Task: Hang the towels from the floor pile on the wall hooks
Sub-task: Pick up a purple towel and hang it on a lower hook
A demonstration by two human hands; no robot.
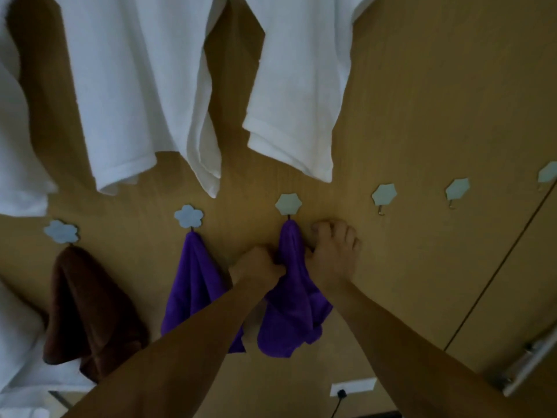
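A purple towel [294, 300] hangs from the third flower-shaped hook [288, 204] on the wooden wall. My left hand [256, 265] grips its left edge just below the hook. My right hand [333, 251] lies beside its right edge, fingers straight against the wall and thumb at the cloth. Another purple towel [193, 285] hangs from the second hook [188, 216], and a brown towel [81, 309] from the first hook [61, 231]. The floor pile is out of view.
Three bare flower hooks [383, 195] [457, 190] [548, 173] continue to the right. Large white towels [141, 95] [301, 86] hang above the hook row. A wall socket [352, 387] with a plugged cable sits low, and a metal door handle [530, 357] at lower right.
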